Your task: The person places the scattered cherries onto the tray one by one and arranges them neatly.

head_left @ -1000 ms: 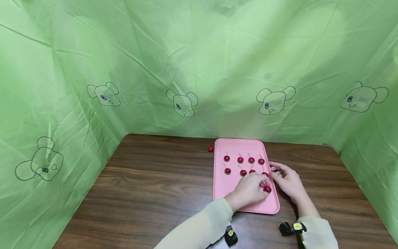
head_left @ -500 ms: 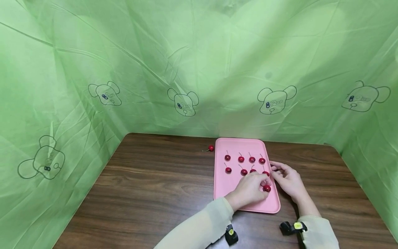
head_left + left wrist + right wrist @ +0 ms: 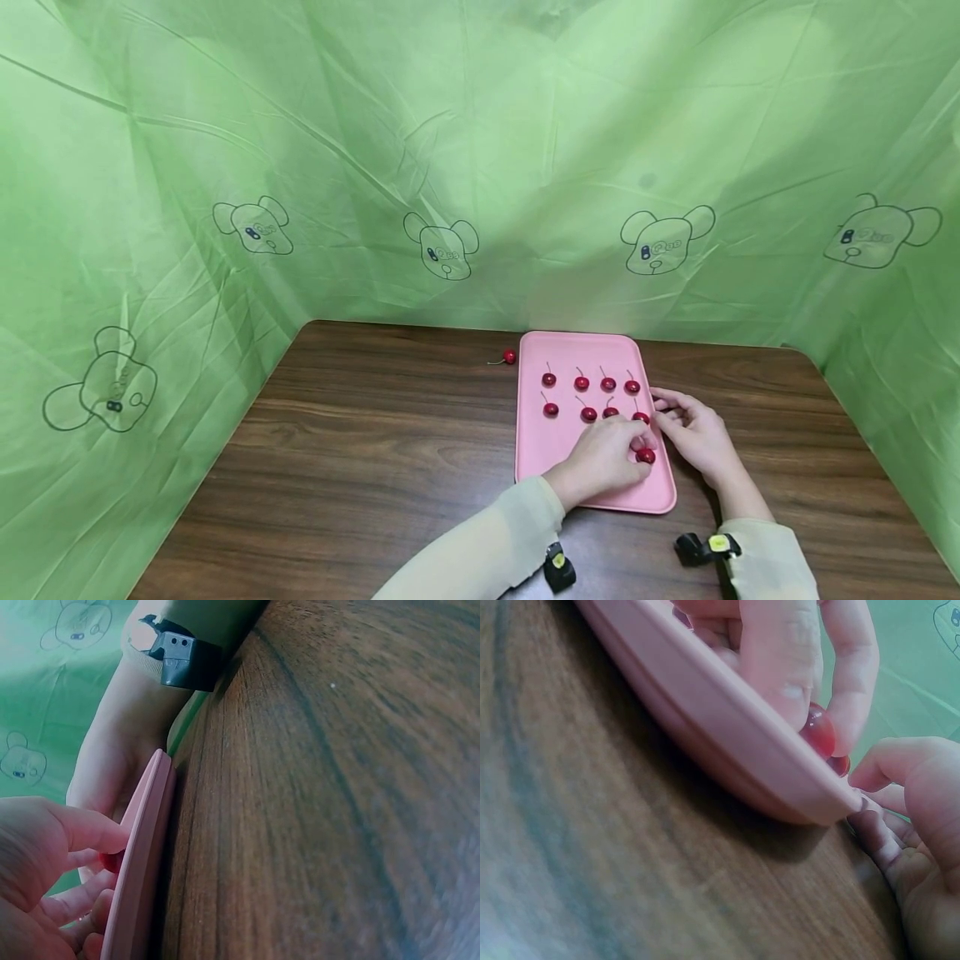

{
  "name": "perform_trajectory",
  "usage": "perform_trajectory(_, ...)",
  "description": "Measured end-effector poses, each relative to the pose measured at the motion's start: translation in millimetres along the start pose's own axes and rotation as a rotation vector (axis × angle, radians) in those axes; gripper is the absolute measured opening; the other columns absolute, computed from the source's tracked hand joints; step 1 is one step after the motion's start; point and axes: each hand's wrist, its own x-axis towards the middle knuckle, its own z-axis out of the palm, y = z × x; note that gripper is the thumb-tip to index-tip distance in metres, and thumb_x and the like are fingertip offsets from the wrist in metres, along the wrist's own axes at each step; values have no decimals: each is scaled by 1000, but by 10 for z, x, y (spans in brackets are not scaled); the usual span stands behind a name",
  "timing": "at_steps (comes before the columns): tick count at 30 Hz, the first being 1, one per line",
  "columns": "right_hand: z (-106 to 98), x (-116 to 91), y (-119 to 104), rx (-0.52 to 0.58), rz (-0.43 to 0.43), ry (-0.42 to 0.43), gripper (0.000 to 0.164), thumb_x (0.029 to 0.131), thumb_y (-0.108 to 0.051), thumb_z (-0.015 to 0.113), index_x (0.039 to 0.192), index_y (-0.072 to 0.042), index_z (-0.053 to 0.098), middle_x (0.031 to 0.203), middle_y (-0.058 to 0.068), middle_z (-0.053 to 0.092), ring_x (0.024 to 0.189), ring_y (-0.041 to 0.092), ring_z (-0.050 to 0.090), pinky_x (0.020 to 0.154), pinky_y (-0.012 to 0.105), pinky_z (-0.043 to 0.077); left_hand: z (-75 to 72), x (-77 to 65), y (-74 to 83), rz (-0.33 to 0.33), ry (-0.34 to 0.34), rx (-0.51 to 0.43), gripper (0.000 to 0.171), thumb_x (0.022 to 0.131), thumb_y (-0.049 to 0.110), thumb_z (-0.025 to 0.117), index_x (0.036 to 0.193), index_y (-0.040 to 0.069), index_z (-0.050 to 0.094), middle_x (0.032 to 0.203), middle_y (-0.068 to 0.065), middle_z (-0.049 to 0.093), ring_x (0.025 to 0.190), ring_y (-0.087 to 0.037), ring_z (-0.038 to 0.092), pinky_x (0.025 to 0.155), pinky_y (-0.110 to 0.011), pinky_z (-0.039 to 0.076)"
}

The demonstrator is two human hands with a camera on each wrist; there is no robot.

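In the head view a pink tray (image 3: 542, 458) lies on the table, with two rows of red stemmed cherries across it. My left hand (image 3: 603, 454) reaches over the tray from the left and pinches a cherry (image 3: 646, 456) between thumb and fingers near the right rim, in front of the second row. The right wrist view shows this cherry (image 3: 819, 733) between the fingertips, close over the tray floor. At the tray's right side my right hand (image 3: 696, 432) holds the rim, thumb above and other fingers lower. Part of the second row is overlapped by the left hand.
One loose cherry (image 3: 509, 357) with its stem lies on the wooden table (image 3: 360, 450), just left of the tray's far corner. Green cloth (image 3: 480, 167) with printed bear faces hangs behind and at both sides. Black wrist cameras (image 3: 558, 568) sit at both sleeves.
Both hands keep nearly the same places. The left hand and its pinched cherry have shifted very slightly to the right in the last half second.
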Motion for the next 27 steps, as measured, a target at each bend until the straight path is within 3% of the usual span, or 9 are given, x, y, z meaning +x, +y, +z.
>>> perform_trajectory(11, 7, -2, 6, 0, -2, 7, 41, 102, -8, 73, 141, 1, 68, 114, 17, 72, 85, 4, 62, 72, 18, 51, 5, -3, -10, -72, -23, -29, 27, 84, 30, 90, 107, 28, 76, 93, 18, 64, 87, 7, 52, 74, -8, 36)
perform_trajectory(20, 10, -15, -5, -7, -7, -2, 41, 103, -10, 73, 142, 2, 67, 113, 18, 72, 83, 5, 62, 72, 18, 51, -65, -17, -47, -117, -13, -129, 31, 87, 33, 91, 112, 27, 75, 93, 19, 66, 86, 8, 55, 76, -10, 40)
perform_trajectory(27, 6, -17, -18, -19, -1, 3, 40, 103, -11, 74, 142, 1, 68, 115, 17, 72, 85, 4, 62, 73, 17, 51, -203, -35, -99, -128, 4, -229, 32, 89, 30, 89, 118, 24, 76, 94, 16, 71, 86, 6, 61, 77, -11, 42)
